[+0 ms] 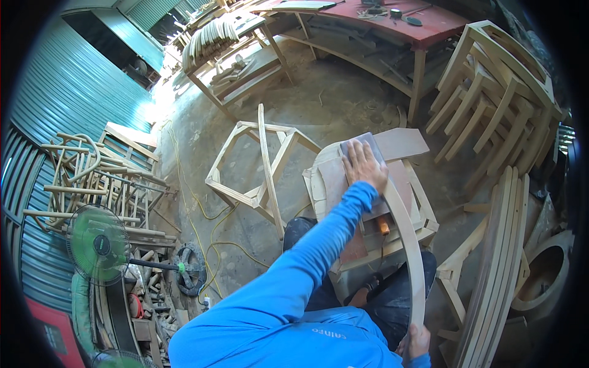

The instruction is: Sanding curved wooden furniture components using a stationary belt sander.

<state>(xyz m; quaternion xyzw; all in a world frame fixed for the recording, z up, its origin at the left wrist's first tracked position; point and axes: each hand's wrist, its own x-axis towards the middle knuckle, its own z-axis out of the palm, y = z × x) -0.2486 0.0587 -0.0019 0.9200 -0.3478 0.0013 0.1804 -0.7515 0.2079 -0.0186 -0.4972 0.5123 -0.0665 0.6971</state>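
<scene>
A long curved wooden strip [407, 242] runs from the work surface back toward my body. Around its near end, low at the right, my right hand [417, 341] is closed. My left hand [364, 164] reaches across and lies flat, fingers stretched, on a grey flat pad or sheet [370, 145] by the strip's far end. Whether the strip passes under that palm is hidden. Beneath is a low wooden work stand [350, 262] with thin boards on it. An orange-handled tool [383, 225] rests there, partly covered by the strip and my arm.
A hexagonal wooden frame [230, 134] stands on the floor ahead. Stacked chair frames [491, 98] and long wooden rails [500, 257] are at the right. A green fan [98, 245], wood scraps and a yellow cord [215, 242] lie left. A red-topped table [423, 27] stands behind.
</scene>
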